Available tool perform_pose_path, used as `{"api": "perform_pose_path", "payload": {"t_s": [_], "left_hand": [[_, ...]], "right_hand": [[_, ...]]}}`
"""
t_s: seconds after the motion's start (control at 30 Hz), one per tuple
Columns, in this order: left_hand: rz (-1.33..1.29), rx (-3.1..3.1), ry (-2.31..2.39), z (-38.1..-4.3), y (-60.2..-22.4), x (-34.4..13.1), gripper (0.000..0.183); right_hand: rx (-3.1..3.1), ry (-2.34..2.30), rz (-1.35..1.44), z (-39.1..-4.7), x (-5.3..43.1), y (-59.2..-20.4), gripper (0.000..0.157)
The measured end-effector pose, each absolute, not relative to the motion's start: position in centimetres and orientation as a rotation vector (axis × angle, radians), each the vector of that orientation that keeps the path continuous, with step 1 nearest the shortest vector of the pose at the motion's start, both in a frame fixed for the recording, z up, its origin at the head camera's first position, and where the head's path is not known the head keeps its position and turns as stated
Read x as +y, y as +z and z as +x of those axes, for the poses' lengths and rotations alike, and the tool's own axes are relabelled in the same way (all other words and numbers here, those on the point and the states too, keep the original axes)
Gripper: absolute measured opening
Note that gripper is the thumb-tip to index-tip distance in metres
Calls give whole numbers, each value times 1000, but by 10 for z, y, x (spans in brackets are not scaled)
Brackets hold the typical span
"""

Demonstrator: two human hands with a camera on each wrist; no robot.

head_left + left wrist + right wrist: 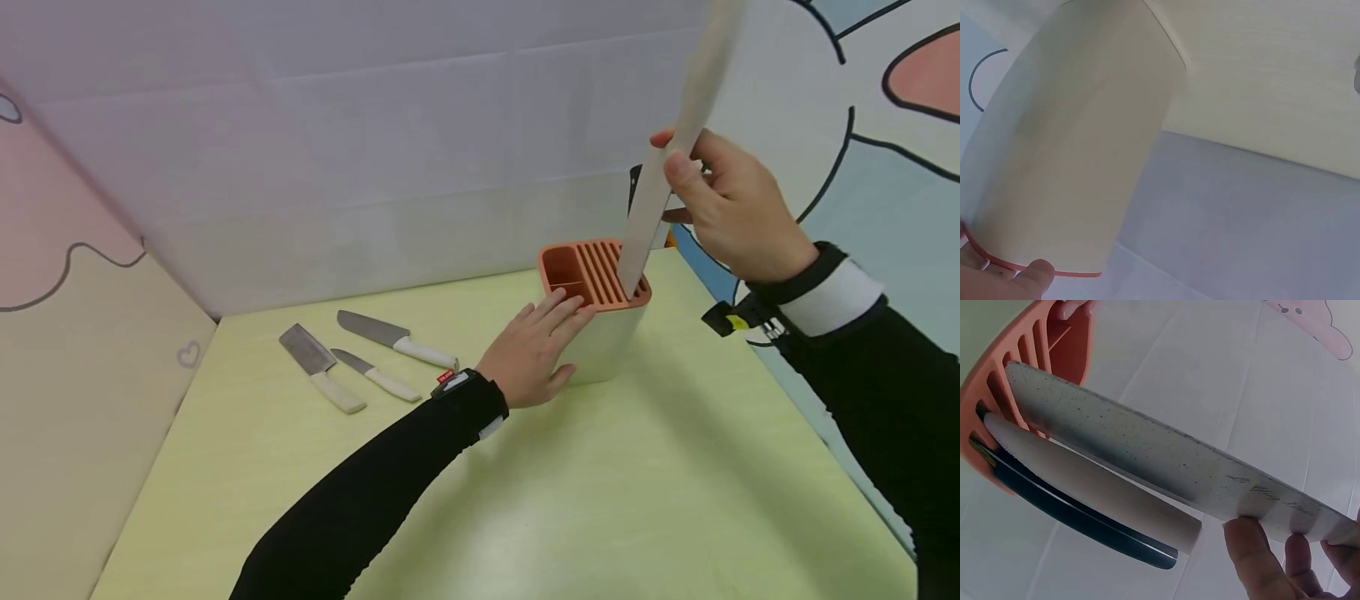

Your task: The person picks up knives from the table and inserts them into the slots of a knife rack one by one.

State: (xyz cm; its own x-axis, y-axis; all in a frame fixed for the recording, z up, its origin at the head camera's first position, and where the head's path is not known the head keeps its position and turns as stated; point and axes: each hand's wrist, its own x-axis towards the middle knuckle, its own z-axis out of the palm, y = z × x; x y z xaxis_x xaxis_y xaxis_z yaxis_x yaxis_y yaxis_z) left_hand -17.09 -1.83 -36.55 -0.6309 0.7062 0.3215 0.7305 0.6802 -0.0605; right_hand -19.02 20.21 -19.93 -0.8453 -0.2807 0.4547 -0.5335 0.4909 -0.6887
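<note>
In the head view my right hand [731, 204] holds a large knife [643, 229] with a pale handle, its blade pointing down. The blade tip meets a slot of the knife block [611, 337], a pale box with an orange slotted top. The right wrist view shows the speckled blade [1116, 428] with fingertips against its lower part. Beside it, a white handle [1104, 487] and a dark handle [1085, 515] stick out of neighbouring slots. My left hand [532, 350] grips the block's rim, thumb outside, fingertips over the open compartment.
Left of the block, a cleaver [309, 354], a small knife [375, 375] and a wider-bladed knife [393, 336] lie on the pale yellow table [600, 500]. A white cloth-like backdrop [412, 167] rises behind the table, with patterned panels at both sides.
</note>
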Motion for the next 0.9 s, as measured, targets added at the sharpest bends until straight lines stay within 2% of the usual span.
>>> {"api": "perform_pose_path", "payload": {"t_s": [0.9], "left_hand": [[-1143, -2563, -86, -174, -372, -20, 81]], "right_hand": [[-2419, 1003, 764, -194, 189, -245, 33]]}}
